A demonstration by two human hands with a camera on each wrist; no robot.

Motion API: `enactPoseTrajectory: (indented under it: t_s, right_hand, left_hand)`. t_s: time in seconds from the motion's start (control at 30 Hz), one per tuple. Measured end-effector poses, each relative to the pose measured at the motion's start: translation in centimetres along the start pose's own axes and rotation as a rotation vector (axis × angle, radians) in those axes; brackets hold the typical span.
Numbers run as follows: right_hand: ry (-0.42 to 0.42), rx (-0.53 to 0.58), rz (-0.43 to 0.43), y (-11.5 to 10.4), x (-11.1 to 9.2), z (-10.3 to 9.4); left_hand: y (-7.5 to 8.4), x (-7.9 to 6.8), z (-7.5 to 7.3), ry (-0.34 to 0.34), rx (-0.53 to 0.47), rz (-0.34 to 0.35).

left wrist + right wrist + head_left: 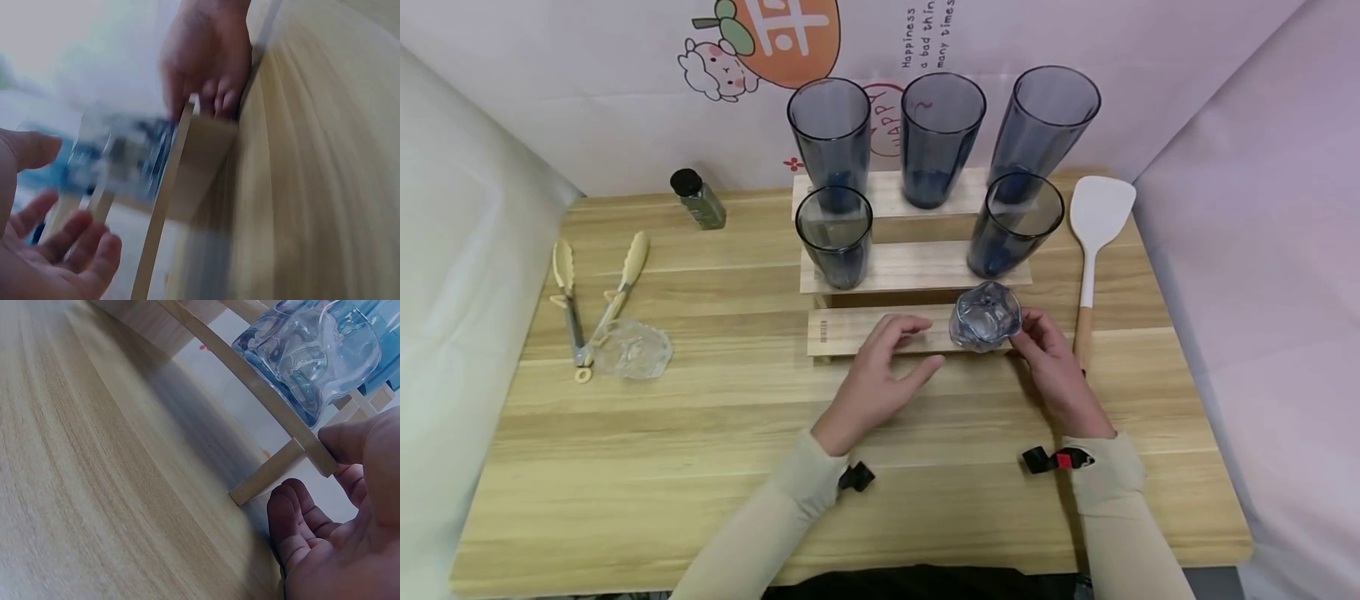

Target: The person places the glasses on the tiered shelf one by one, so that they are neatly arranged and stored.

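A short, wavy clear glass [986,317] stands at the right of the front step of a stepped wooden stand [880,331]. My right hand [1060,371] is at that step's right end, beside the glass. In the right wrist view its thumb [350,442] lies at the board's upper side and the other fingers curl below, pinching the board end. My left hand [883,387] is before the same step, left of the glass, fingers spread and holding nothing. In the left wrist view, its fingers [75,240] are apart from the blurred glass [125,150].
Tall blue-grey glasses [942,137] fill the back step; two shorter ones [835,237] stand on the middle step. A white spatula [1101,217] lies right of the stand. Tongs [617,287], another clear glass [634,350] and a small black-capped jar [700,200] are at left.
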State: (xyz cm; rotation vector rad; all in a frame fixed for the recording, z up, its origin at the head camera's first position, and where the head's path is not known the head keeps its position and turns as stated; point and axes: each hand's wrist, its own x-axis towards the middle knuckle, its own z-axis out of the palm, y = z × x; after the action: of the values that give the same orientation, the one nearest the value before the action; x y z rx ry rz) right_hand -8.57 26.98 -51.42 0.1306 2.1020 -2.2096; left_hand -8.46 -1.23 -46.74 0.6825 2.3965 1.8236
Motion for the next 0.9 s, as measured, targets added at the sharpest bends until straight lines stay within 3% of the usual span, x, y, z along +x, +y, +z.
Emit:
enactPoseTrajectory:
  t_s: [0.1, 0.2, 0.3, 0.4, 0.47, 0.57, 0.73, 0.9]
  right_hand:
    - [-0.002, 0.000, 0.005, 0.0, 0.0, 0.1]
    - [-0.008, -0.001, 0.008, 0.0, 0.0, 0.1]
    - [-0.013, 0.000, 0.003, 0.0, 0.0, 0.0]
    - [-0.015, -0.002, -0.003, 0.0, 0.0, 0.0]
    - [-0.015, 0.000, -0.008, -0.1, 0.0, 0.0]
    - [-0.008, 0.003, -0.004, -0.1, -0.1, 0.0]
    - [0.000, -0.015, 0.003, -0.2, -0.1, 0.1]
    - [-0.001, -0.033, 0.004, -0.2, -0.2, 0.0]
  left_hand:
    - [-0.8, -2.3, -2.6, 0.082, 0.015, 0.047]
    - [-1.5, -4.8, -5.5, 0.217, 0.053, 0.068]
    - [-2.0, -7.0, -8.6, 0.422, 0.181, 0.094]
    - [-1.7, -8.4, -11.6, 0.681, 0.350, 0.107]
    - [-1.2, -8.9, -13.4, 0.835, 0.433, 0.088]
    - [-0.5, -9.5, -15.7, 0.987, 0.499, 0.019]
    - [-1.2, -10.1, -18.4, 1.095, 0.511, -0.137]
    - [-3.6, -10.4, -20.6, 1.103, 0.463, -0.286]
